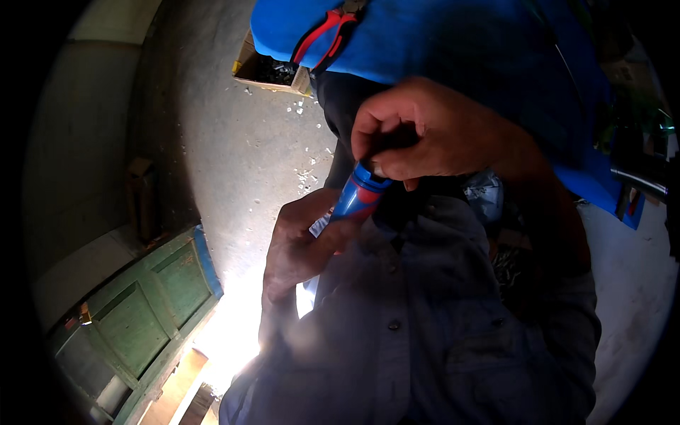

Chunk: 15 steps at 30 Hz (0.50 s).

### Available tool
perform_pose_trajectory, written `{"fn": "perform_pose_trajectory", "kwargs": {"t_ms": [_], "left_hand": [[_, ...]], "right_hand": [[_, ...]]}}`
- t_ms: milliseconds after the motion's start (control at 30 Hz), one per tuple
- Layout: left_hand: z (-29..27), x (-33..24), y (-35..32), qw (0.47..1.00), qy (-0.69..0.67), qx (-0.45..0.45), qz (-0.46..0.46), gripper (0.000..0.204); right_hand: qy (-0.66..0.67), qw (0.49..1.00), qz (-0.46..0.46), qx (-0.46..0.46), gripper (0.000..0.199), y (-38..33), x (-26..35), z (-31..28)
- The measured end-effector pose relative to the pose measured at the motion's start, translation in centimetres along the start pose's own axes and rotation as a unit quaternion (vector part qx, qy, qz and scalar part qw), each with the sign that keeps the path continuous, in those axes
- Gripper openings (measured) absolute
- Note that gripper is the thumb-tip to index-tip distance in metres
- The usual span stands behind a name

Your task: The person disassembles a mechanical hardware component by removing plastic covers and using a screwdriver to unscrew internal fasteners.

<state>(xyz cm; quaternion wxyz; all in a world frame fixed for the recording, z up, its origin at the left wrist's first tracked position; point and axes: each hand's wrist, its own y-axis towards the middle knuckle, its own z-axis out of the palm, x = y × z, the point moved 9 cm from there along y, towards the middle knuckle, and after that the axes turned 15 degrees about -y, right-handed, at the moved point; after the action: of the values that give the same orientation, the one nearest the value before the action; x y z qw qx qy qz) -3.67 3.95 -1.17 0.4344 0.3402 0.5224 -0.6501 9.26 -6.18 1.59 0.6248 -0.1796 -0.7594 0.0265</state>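
Blue-and-red tube [349,203] held on a diagonal near mid-frame

The tube was just left of the centre of the frame, its long axis running from lower left to upper right. Its upper end, ringed by a blue collar [365,174], pointed toward the upper right of the frame; its lower end ran down into a grip and was mostly hidden there.

The left hand [301,237], left of centre, was wrapped around the lower part of the tube. A pale strip [320,224] showed beside the tube's lower left side, within that grip. The right hand [432,134] came in above the tube from the right, its fingers curled inward around a narrow, shaded hollow. Its thumb tip was at the collar's rim; whether the fingertips pinched anything could not be told.

Along the top of the frame stretched a blue bench [425,42], and red-and-black pliers [322,39] lay near its left end, handles pointing down and left. Beneath that end sat a box [273,86] of small dark pieces, with white scraps [304,177] scattered over the grey floor [234,163] below it. A green panel [134,329] showed at the lower left, and the person's grey shirt [439,340] filled the lower middle
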Motion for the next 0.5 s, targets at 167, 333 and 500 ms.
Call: {"fn": "perform_pose_trajectory", "kwargs": {"t_ms": [167, 333, 500], "left_hand": [[-0.6, 0.3, -0.2, 0.997, -0.017, -0.002, 0.072, 0.028], [-1.5, 0.6, 0.5, 0.995, -0.069, -0.018, 0.068, 0.035], [-2.0, 0.3, 1.4, 0.994, -0.088, -0.046, 0.053, 0.030]], "right_hand": [[0.032, 0.999, -0.003, -0.027, 0.019, -0.1, -0.8, 0.3], [0.085, 0.992, -0.015, -0.090, 0.028, 0.0, -1.5, -0.2], [0.149, 0.979, 0.009, -0.140, 0.035, 0.0, -2.9, 0.5]]}}
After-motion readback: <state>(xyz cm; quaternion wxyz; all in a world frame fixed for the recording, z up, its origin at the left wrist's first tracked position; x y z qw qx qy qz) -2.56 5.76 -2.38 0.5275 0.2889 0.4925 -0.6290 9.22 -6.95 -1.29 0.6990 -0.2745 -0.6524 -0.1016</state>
